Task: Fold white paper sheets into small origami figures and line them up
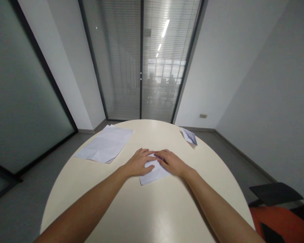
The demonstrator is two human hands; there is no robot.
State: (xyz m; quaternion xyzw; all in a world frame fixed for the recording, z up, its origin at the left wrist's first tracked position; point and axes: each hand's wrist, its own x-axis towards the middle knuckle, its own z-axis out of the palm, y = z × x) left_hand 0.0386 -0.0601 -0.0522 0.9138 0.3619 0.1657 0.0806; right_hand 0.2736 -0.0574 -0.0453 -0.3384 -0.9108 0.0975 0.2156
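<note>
A white sheet of paper [154, 174], apparently folded, lies flat on the cream round table [152, 209]. My left hand [141, 162] rests on its left side, palm down with the fingers stretched out and the thumb apart. On the upper right part lies my right hand [172, 162], its fingers extended toward the left hand. The fingertips of both hands meet or nearly meet near the paper's top edge. Both hands cover much of the sheet, so its upper outline is hidden.
Several loose white sheets [106, 143] lie stacked at the table's back left. A folded paper piece [190, 136] stands partly raised near the back right edge. At the lower right is an orange-red chair [281, 221] with a black armrest [276, 193]. Glass panels with blinds [124, 67] rise behind.
</note>
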